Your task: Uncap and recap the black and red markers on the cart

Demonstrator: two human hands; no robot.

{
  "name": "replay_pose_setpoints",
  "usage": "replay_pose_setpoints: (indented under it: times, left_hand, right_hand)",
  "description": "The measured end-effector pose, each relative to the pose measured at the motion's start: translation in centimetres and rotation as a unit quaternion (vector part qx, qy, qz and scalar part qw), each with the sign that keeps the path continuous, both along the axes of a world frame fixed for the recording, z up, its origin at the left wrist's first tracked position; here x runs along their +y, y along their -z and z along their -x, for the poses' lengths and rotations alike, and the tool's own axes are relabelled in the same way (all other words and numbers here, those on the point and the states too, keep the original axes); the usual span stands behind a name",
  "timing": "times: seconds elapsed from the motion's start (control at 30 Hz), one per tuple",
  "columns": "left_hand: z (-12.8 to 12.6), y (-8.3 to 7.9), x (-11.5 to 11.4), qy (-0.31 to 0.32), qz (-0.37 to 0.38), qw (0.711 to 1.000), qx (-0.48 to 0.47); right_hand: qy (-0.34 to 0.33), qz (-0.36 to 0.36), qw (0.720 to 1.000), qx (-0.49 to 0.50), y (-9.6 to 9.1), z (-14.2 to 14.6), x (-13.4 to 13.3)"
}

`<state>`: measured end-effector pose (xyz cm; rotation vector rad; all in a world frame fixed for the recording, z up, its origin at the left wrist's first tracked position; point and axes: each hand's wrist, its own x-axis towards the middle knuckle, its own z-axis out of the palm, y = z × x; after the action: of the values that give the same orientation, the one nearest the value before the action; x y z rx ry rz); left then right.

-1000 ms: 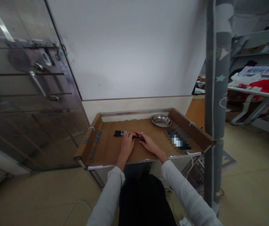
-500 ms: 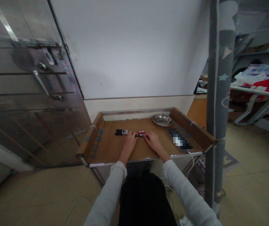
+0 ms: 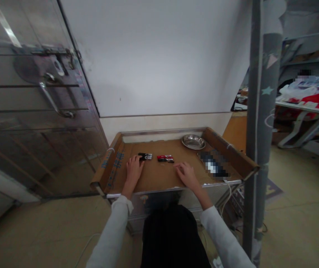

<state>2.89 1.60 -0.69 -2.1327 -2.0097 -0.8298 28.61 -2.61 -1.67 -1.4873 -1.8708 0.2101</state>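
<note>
On the cardboard-lined table lie two small groups of pen-like objects: a black and silver group and a red and black group. My left hand rests on the cardboard with its fingertips at the black and silver group's left end. My right hand lies flat with fingers spread, a little right of and below the red group, holding nothing.
A small metal bowl sits at the table's back right. A blurred dark object lies along the right side. A metal door stands at the left, a grey pole at the right, cluttered shelves beyond.
Both hands have left the red group in the middle. My left hand moved left to the black and silver group; my right hand drew back toward me and to the right.
</note>
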Motion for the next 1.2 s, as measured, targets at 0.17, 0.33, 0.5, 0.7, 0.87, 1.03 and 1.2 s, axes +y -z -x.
replay_pose_setpoints:
  times: [0.17,0.33,0.5,0.7,0.87,1.03,1.2]
  left_hand:
    - [1.4,0.0,-1.2,0.016,0.016,1.000,0.012]
    - [0.4,0.2,-2.2,0.149,0.005,0.982,-0.120]
    - [-3.5,-0.6,-2.9,0.225,-0.076,0.929,-0.284]
    - [-7.4,-2.1,-3.3,0.217,-0.116,0.910,-0.334]
    - [-8.1,-3.2,-3.1,0.239,-0.076,0.908,-0.336]
    - [-6.3,-4.2,-2.1,0.160,-0.103,0.857,-0.479]
    - [-4.1,-2.2,-0.8,0.138,-0.025,0.838,-0.528]
  right_hand:
    - [-0.057,0.008,0.995,0.081,-0.4,2.5,0.4]
    - [-0.106,0.032,0.944,0.312,-0.3,6.1,2.7]
    - [-0.156,0.259,0.761,0.573,-0.4,7.2,3.8]
    - [-0.214,0.350,0.578,0.705,-0.5,6.2,3.2]
    - [-0.216,0.332,0.597,0.698,-0.5,5.0,3.0]
    - [-0.237,0.305,0.651,0.653,-0.7,3.1,3.3]
    - [-0.199,0.306,0.643,0.673,-0.4,1.1,3.4]
